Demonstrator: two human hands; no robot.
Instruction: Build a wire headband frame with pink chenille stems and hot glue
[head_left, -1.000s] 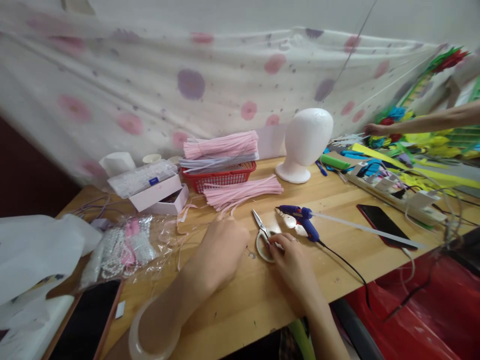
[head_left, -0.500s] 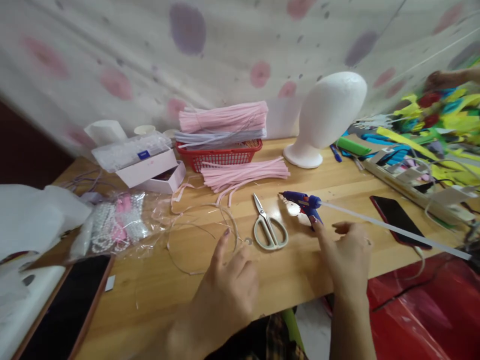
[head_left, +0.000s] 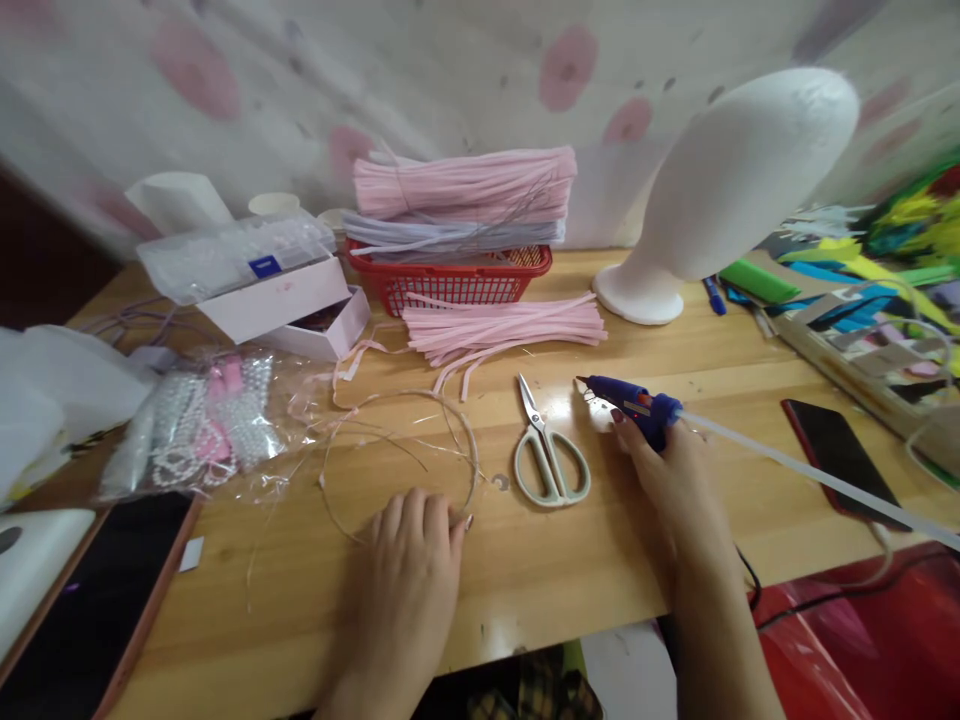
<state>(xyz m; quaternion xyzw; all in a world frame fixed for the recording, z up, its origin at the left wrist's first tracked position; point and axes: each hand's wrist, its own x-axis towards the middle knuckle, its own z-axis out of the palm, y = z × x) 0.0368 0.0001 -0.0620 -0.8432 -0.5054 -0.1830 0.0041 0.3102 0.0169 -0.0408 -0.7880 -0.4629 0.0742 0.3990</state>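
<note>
My right hand point(head_left: 679, 480) is closed round the handle of a blue glue gun point(head_left: 637, 400). The gun's nozzle points left, and a long white glue stick point(head_left: 795, 463) sticks out of its back. My left hand point(head_left: 412, 560) rests on the wooden table, its fingers curled over the near edge of a thin wire hoop point(head_left: 474, 440); the exact grip is hidden under the fingers. Between the hands lie scissors point(head_left: 551, 465) with pale green handles, blades closed and pointing away. Behind them is a bundle of pink pipe cleaners point(head_left: 502, 330).
A red basket point(head_left: 457, 290) with pink and pale purple pipe cleaners stands at the back, beside a white foam head point(head_left: 735, 190). Bagged pearl beads point(head_left: 217, 420), boxes point(head_left: 277, 300) and a large phone point(head_left: 112, 610) are left. Another phone point(head_left: 840, 460) and a power strip point(head_left: 840, 370) lie right.
My right hand has closed round the glue gun's handle. My left hand has moved left and curled its fingers over the hoop's near edge. The view has shifted closer.
</note>
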